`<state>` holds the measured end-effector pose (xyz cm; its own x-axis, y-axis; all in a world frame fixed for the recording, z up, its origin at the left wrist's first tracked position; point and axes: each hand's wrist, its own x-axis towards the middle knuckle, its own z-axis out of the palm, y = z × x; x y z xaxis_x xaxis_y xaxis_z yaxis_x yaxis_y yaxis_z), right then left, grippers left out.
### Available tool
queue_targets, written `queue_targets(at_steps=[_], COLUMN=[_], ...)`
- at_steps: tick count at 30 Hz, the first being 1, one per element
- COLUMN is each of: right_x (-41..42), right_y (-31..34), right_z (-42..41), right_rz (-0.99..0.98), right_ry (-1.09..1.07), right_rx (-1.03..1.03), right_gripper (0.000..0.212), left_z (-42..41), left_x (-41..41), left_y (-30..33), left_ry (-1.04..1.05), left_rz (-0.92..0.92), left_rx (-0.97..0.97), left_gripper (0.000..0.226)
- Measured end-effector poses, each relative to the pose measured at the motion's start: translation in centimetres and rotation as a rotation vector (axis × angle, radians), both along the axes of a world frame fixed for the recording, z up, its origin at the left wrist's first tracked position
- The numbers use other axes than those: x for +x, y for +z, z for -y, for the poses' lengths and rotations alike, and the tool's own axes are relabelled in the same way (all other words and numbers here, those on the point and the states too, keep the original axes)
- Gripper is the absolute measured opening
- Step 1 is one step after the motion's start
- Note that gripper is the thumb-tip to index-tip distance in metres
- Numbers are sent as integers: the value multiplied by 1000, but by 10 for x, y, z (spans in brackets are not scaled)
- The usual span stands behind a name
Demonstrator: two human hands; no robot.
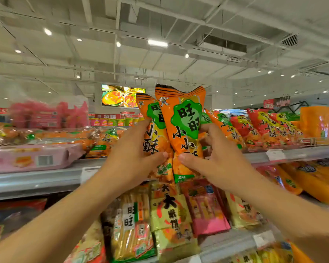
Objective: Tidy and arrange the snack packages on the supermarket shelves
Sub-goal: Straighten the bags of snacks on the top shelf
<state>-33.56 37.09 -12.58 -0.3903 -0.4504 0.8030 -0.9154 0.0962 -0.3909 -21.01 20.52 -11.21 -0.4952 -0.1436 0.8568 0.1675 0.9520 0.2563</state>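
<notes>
Both hands work at the top shelf edge (46,179). Our left hand (135,158) grips the left orange snack bag (152,133), with the thumb pressed on its front and the fingers curled round its left side. Our right hand (217,158) grips the right orange snack bag (184,118), with the thumb on its lower front and the fingers curled behind its right edge. The 2 bags stand upright, touching, with the right bag overlapping the left one. Both are held in front of the shelf edge, at the middle of the view.

To the right on the same shelf, a row of orange and red snack bags (258,128) leans to the left. To the left, a flat pink package (32,158) lies on the shelf, with orange bags behind it.

On the shelf below, directly under the hands, rice cracker packs (167,211) stand side by side, and a pink pack (205,207) sits just beside them. Yellow-orange packs (315,179) lie to the right.
</notes>
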Motion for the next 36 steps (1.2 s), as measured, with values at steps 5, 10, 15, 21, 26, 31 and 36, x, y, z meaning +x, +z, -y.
queue_targets(at_steps=[5, 10, 15, 21, 26, 31, 36], right_x=[-46, -86, -114, -133, -136, -139, -141], right_y=[23, 51, 53, 30, 34, 32, 25], right_z=[-9, 20, 60, 78, 69, 69, 75], right_rz=[-8, 111, 98, -91, -250, -324, -379], right_ry=[-35, 19, -52, -179, -258, -318, -366], right_rx=[-42, -91, -48, 104, 158, 290, 343], right_gripper=[51, 44, 46, 44, 39, 35, 54], left_z=[-5, 24, 53, 62, 55, 51, 53], left_x=[-37, -59, -75, -106, -126, -139, -139], left_y=[16, 36, 39, 31, 30, 24, 21], left_ry=[98, 159, 253, 284, 328, 362, 330], left_rz=[31, 42, 1, 148, 235, 284, 275], left_rx=[35, 79, 104, 186, 255, 243, 276], left_gripper=[82, 74, 74, 81, 83, 73, 56])
